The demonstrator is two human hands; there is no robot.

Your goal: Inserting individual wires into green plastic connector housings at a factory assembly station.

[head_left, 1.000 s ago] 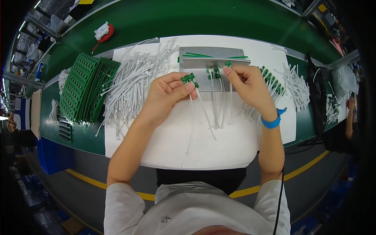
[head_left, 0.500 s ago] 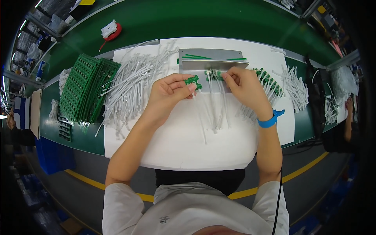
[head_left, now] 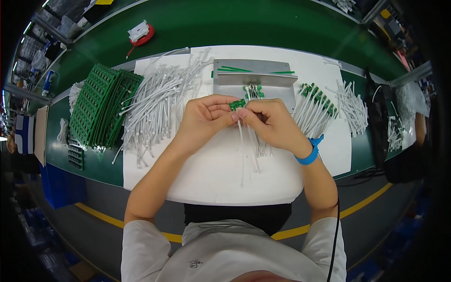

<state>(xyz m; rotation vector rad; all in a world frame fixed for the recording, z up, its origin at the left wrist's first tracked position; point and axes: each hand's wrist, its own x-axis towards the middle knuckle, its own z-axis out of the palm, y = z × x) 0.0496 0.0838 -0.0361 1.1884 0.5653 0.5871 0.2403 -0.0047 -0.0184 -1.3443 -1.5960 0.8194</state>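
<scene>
A small green circuit board [head_left: 237,105] is pinched between the thumb and fingers of my left hand [head_left: 202,120]. My right hand [head_left: 275,123] meets it there, thumb and forefinger closed at the board's lower edge on the upper end of a white cable [head_left: 242,145]; the exact contact is hidden by the fingertips. Just beyond my hands, more small green boards with white cables [head_left: 253,90] rest against a grey metal fixture [head_left: 277,81]. A blue band circles my right wrist.
Left lie a heap of white cables [head_left: 157,103] and a stack of green board panels [head_left: 96,105]. Right are a row of cabled boards [head_left: 319,103] and another cable pile [head_left: 353,108]. Behind, a red roll with a white piece [head_left: 141,34] sits on the green bench [head_left: 211,28].
My right hand has left the boards at the fixture and come left and nearer to meet my left hand. The held board has shifted slightly right and nearer.
</scene>
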